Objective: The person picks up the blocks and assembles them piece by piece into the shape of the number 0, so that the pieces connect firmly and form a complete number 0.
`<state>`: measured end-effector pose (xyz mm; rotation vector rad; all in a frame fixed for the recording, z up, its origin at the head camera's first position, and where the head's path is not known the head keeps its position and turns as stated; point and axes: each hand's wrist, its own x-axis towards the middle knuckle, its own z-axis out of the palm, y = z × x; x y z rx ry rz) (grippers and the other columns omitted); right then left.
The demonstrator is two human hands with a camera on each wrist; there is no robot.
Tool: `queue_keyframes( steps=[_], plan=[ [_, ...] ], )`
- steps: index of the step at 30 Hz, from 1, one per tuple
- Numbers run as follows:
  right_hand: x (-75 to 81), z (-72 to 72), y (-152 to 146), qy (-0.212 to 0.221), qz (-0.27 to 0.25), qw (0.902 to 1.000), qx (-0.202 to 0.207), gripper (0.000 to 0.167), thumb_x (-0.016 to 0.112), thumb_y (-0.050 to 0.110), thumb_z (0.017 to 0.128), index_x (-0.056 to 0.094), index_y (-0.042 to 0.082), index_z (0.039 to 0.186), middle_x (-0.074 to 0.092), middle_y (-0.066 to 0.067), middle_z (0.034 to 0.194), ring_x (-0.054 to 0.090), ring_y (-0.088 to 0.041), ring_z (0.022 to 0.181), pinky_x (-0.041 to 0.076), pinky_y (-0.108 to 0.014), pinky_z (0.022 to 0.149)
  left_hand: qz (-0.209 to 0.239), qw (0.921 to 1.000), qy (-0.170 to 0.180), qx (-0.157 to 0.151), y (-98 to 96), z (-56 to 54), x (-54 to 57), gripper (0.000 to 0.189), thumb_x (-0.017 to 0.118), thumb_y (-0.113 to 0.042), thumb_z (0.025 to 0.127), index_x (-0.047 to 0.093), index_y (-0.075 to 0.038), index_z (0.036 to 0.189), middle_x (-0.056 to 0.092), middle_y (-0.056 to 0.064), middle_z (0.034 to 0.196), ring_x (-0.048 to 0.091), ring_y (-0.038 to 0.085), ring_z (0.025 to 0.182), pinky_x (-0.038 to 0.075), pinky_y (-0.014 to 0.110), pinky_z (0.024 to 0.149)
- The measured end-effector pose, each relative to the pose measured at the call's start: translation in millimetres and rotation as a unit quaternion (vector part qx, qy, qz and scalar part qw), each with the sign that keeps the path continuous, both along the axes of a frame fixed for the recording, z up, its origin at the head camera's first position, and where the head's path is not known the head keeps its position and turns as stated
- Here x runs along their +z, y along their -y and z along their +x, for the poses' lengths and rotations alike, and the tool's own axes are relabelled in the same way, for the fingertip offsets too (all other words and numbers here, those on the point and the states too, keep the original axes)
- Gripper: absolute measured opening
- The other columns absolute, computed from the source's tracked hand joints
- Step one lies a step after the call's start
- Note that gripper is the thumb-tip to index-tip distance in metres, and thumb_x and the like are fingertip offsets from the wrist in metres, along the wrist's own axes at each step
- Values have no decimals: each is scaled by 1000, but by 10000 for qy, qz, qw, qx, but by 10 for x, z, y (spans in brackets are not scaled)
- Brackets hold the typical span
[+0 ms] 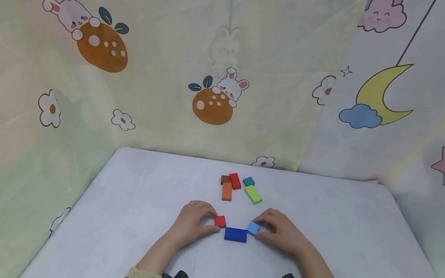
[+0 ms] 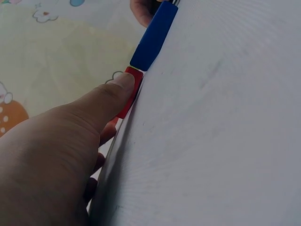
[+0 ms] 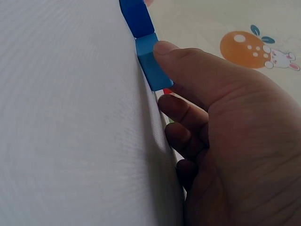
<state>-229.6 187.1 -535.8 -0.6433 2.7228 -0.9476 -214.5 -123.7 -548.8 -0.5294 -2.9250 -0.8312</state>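
Note:
On the white table a dark blue block [image 1: 236, 235] lies lengthwise between the two hands. My left hand [image 1: 192, 223] pinches a small red block [image 1: 220, 221] at the dark blue block's left end. In the left wrist view the thumb presses on the red block [image 2: 133, 89], close against the blue one [image 2: 154, 36]. My right hand [image 1: 283, 231] pinches a small light blue block [image 1: 253, 228] by the right end. The right wrist view has its thumb on the light blue block [image 3: 153, 61], right at the dark blue block's end [image 3: 137, 18].
Farther back on the table [image 1: 113, 199] lies a loose group: a brown block [image 1: 225, 180], a red block [image 1: 235, 181], an orange block [image 1: 227, 191], a teal block [image 1: 248, 181] and a lime green block [image 1: 253, 194]. A printed cloth [image 1: 162, 74] hangs behind the table.

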Motion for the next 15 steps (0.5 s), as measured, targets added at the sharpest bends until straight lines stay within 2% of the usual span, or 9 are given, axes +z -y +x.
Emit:
queue_keyframes(
  steps=[9,15],
  plan=[
    [10,-1,-8,-60,34,10000,-29,28,76,44,84,66,43,111,58,18,110,51,-9,111,47,-46,101,-157,9997,-145,-91,-10,-25,-5,33,75,-51,83,67,-33,110,64,-10,123,50,18,129,38,47,112],
    [-26,-14,-9,-25,1,10000,-5,28,75,47,84,65,45,110,58,19,109,51,-9,110,48,-45,99,-136,9998,-112,-86,-4,-11,-10,34,75,-51,83,67,-34,110,64,-9,123,50,19,128,39,48,111]
  ],
)
